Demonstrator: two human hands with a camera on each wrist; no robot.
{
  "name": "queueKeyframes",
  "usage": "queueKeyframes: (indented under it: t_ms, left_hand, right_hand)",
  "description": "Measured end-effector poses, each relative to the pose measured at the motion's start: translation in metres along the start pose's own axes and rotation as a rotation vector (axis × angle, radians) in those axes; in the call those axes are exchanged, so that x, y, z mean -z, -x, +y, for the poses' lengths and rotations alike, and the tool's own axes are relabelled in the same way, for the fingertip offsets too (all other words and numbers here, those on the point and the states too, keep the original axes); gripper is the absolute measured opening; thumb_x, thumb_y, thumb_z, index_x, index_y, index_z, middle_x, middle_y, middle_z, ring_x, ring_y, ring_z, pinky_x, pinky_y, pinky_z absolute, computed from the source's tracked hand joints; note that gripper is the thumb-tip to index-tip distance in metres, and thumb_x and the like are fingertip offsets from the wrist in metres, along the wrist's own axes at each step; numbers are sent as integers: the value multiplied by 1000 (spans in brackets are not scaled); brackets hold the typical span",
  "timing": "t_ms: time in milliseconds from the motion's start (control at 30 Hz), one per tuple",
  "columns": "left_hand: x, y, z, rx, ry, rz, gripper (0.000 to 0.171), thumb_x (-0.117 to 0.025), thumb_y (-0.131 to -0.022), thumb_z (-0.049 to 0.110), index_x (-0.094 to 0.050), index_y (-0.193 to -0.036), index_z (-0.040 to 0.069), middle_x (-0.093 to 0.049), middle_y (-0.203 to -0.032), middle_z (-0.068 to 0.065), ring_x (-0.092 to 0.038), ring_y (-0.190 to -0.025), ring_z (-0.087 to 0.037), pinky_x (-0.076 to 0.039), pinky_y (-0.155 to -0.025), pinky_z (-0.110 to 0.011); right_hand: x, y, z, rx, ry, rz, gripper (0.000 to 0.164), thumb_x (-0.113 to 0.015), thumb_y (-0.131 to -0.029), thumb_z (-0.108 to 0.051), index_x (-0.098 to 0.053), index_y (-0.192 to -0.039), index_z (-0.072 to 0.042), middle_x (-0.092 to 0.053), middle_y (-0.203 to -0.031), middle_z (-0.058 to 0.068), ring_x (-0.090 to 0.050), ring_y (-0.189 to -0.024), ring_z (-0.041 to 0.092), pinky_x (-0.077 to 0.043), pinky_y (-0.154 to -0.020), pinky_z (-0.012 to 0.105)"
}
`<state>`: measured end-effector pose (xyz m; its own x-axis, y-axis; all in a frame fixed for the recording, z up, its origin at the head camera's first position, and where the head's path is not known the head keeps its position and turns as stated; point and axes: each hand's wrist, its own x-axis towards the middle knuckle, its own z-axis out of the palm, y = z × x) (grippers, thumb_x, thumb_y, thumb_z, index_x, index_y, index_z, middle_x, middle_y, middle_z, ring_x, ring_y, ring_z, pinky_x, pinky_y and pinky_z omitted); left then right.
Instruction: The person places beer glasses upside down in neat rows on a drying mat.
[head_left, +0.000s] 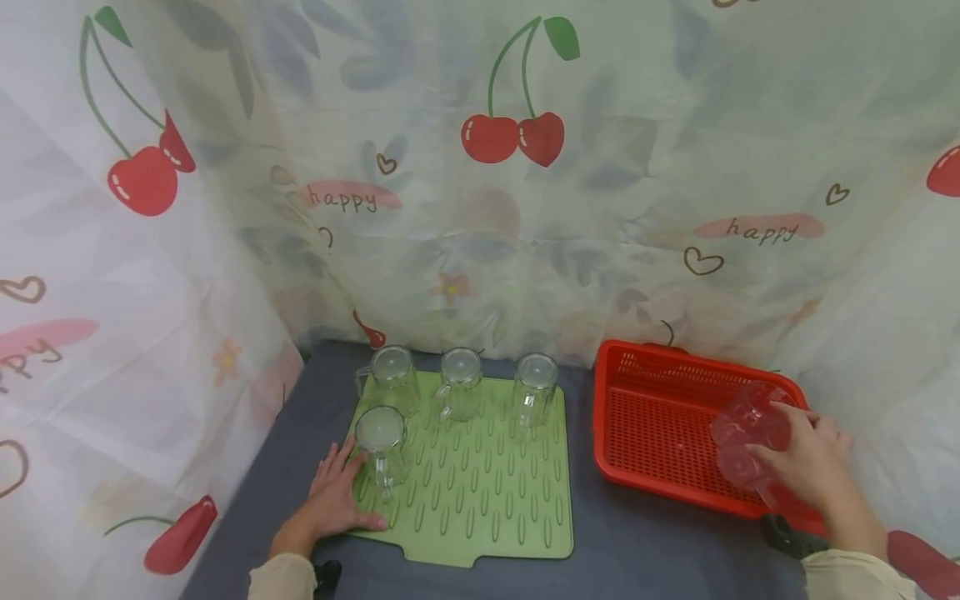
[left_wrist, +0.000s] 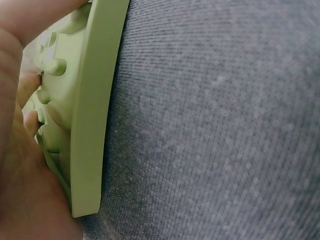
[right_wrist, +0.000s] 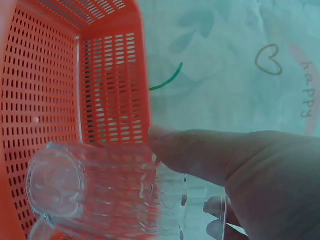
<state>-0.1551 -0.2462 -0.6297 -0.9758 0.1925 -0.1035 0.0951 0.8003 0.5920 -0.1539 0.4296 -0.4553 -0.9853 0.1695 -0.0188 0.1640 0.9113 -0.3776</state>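
Right hand point(head_left: 813, 454): curled round the mouth end of a glass mug point(right_wrist: 107, 192), thumb along the near side.
Glass mug: at the right of the head frame, inside the right part of the red basket point(head_left: 652, 433); cannot tell if lifted or resting.
Mug axis: left to right across the lower half of the right wrist frame, base toward the left edge, mouth toward the right, handle at lower left.
Left hand point(head_left: 333, 496): fingers spread, gripping nothing, resting on the left edge of the green mat point(head_left: 517, 533), lower left of centre.
Mat mugs: seemingly bottom up; row of three mugs point(head_left: 461, 385) along the top edge, fourth mug point(head_left: 381, 442) near the left fingers.
Basket step: probably taking out the mug while steadying the mat.
Mat move: likely calls for clearing the basket rim, then setting down bottom up.
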Motion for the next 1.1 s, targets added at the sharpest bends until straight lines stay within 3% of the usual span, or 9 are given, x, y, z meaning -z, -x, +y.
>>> queueKeyframes:
  t_ms: [100,267,600,900,1033,1100]
  left_hand:
    - [-2,-2,-3,21,2,-13,129,-91,-50,70,-46,-150,4,-13,-170,-23,-2,-154,-55,-6,-120,-76]
    - [-4,-3,-6,35,5,-18,131,-90,-49,72,-45,-152,5,-12,-170,-21,-2,-156,-53,-6,-121,-75]
    - [0,-1,-1,40,7,-33,130,-92,-51,69,-44,-152,3,-11,-171,-22,0,-155,-54,-5,-121,-75]
    - [-6,-4,-9,39,16,-14,131,-91,-49,72,-45,-152,4,-12,-171,-21,-2,-156,-53,-6,-121,-75]
    - [-7,-5,-10,36,20,-13,132,-90,-49,74,-45,-152,4,-12,-171,-21,-2,-156,-53,-6,-121,-75]
    - [-7,-5,-10,37,22,-13,132,-89,-48,75,-45,-152,5,-12,-171,-21,-2,-156,-53,-6,-121,-75]
  right_hand:
    - [3,2,-5,1,-12,6,91,-84,-82,-33,-36,-148,7,-28,-134,47,-20,-119,62,-44,-73,67]
    - [7,6,-12,-11,-54,6,90,-80,-87,-41,-36,-149,7,-30,-134,45,-29,-115,61,-57,-62,55]
    - [11,12,-26,79,-43,96,84,-73,-91,-51,-44,-144,6,-44,-129,36,-38,-113,51,-47,-78,65]
    - [12,17,-42,103,-75,161,83,-77,-89,-49,-46,-142,8,-51,-127,34,-48,-105,46,-51,-75,60]
    - [11,19,-50,80,-113,171,83,-76,-89,-50,-45,-143,5,-49,-130,34,-47,-109,47,-50,-78,62]
    - [10,20,-54,76,-136,191,81,-76,-89,-49,-45,-143,4,-48,-131,33,-48,-111,47,-49,-78,56]
